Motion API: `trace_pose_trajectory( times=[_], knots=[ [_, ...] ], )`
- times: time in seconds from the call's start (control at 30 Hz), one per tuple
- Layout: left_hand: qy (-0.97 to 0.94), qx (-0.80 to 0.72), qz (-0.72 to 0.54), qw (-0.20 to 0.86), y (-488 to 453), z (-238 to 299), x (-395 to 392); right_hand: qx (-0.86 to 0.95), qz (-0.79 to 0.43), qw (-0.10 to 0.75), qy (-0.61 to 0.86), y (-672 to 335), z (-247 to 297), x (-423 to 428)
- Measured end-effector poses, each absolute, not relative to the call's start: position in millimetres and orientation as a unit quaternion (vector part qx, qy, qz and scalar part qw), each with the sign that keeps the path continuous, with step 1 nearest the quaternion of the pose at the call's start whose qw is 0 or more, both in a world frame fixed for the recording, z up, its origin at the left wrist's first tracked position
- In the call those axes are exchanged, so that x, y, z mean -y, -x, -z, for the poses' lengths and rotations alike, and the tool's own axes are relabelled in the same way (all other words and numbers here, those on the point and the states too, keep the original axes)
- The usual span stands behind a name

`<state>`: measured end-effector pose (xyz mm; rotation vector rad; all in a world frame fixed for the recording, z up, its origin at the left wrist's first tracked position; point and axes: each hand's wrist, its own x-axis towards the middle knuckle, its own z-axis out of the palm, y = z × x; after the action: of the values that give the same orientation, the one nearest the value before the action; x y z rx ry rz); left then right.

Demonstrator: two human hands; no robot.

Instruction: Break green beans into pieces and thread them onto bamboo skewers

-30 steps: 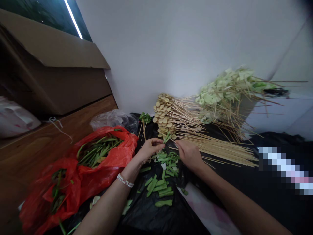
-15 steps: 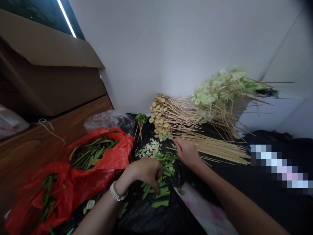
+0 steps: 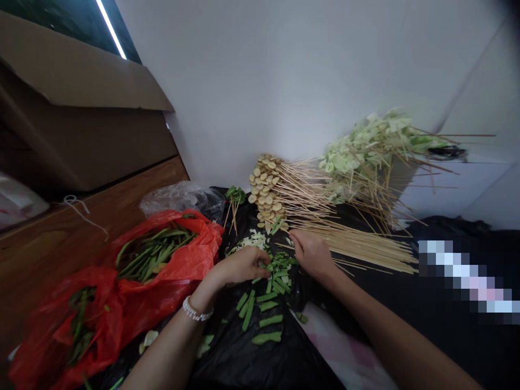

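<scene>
My left hand [image 3: 244, 264], with a beaded bracelet on its wrist, hovers low at the left edge of a pile of cut green bean pieces [image 3: 280, 265]. Its fingers are bent, thumb and forefinger apart, and I see nothing held between them. My right hand [image 3: 312, 253] is closed in a pinch at the pile's right side. A thin bamboo skewer [image 3: 283, 246] pokes out leftward from it; the grip itself is partly hidden. Several loose bean pieces [image 3: 271, 320] lie nearer me on the black plastic sheet [image 3: 239, 363]. Chopped whitish bits [image 3: 257, 238] lie behind the left hand.
Skewered potato-like slices [image 3: 266, 187] are stacked by the wall, with cabbage skewers [image 3: 361, 146] to their right. Bare bamboo skewers [image 3: 369, 246] lie beyond my right hand. A red bag [image 3: 195, 254] of long beans sits left, before a cardboard box [image 3: 89, 135].
My left hand has lifted back and away from the nearer bean pieces, uncovering them, and its fingers have spread a little. My right hand stays nearly in place.
</scene>
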<state>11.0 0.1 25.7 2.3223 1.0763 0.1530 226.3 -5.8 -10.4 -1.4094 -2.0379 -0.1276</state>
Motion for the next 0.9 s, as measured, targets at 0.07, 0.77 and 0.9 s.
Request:
trace_pose_trajectory(
  times=[0.07, 0.77, 0.9],
  knots=[
    [-0.852, -0.386, -0.078, 0.345, -11.2, -22.8, -3.2, 0.776, 0.05, 0.328, 0.536, -226.3, 11.0, 5.9],
    [-0.593, -0.411, -0.307, 0.621, -13.3, -11.0, -17.3, 0.776, 0.052, 0.341, 0.528, -224.4, 9.2, 8.2],
    [-0.497, -0.427, -0.403, 0.639, -13.5, 1.1, -27.0, 0.78, 0.048, 0.34, 0.523, -224.3, 8.1, 8.8]
  ],
)
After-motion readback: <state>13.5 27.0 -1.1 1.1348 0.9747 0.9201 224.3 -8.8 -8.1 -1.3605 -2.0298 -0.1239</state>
